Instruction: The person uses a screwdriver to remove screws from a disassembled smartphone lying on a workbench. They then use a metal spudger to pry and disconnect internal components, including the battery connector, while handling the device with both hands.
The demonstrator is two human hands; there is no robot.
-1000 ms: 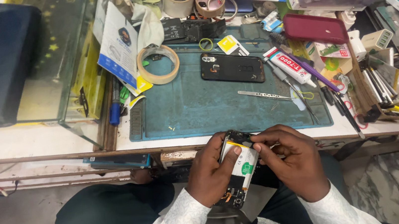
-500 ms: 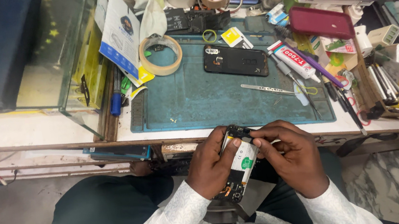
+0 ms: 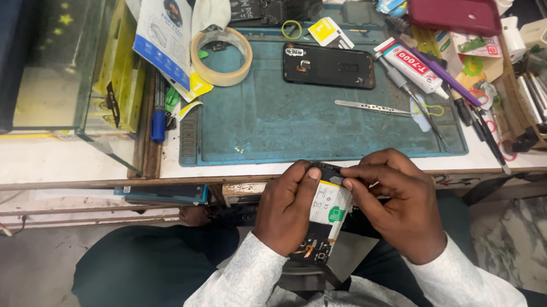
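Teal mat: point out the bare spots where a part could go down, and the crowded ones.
The teal mat is bare between the tape roll, the black phone and its near edge. Its right side is crowded with tweezers, a glue tube and pens. Both hands hold an opened phone over the lap.

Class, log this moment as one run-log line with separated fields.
left hand: grips opened phone | right hand: fingertips at phone's top edge | place: over lap, before teal mat | mat holds: black back cover, tweezers

Opened phone (image 3: pixel 325 213) between both hands, above lap
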